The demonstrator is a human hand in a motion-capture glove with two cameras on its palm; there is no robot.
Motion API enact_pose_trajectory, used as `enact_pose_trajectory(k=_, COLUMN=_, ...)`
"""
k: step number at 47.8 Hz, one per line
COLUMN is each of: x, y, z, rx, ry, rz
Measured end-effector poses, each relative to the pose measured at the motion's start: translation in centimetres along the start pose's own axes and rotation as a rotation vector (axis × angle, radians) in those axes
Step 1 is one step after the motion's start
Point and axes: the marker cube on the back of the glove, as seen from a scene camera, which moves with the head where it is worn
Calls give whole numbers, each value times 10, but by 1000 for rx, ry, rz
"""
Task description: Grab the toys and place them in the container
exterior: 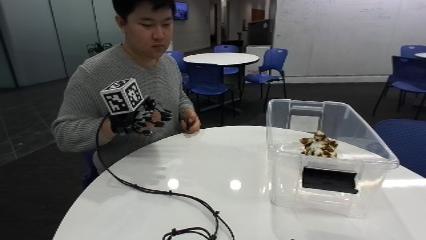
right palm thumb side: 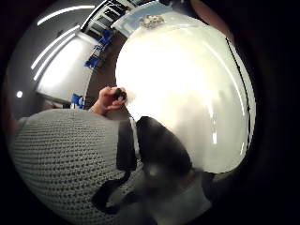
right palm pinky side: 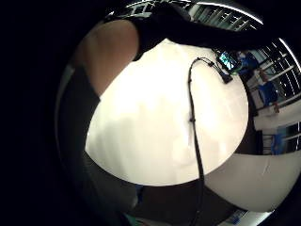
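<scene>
A brown and white plush toy (exterior: 319, 145) lies inside the clear plastic container (exterior: 373, 150), which stands on the right side of the round white table (exterior: 200, 170). My gloved right hand (exterior: 140, 121) hovers above the table's far left edge, in front of my chest, well away from the container. Its fingers hang loosely curled and hold nothing. The thumb side palm view shows the container (right palm thumb side: 140, 21) with the toy (right palm thumb side: 152, 20) across the table (right palm thumb side: 187, 84). No other toy shows on the tabletop.
My bare left hand (exterior: 191, 122) rests curled at the table's far edge, with something small and dark in it (right palm thumb side: 119, 95). A blue chair (exterior: 407, 136) stands right of the container. Another round table (exterior: 221, 58) and blue chairs stand behind.
</scene>
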Motion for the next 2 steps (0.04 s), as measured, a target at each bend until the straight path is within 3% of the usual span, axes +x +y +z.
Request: enact_pose_trajectory(k=2, x=0, y=-2, z=0, rx=3, ry=-2, rz=4)
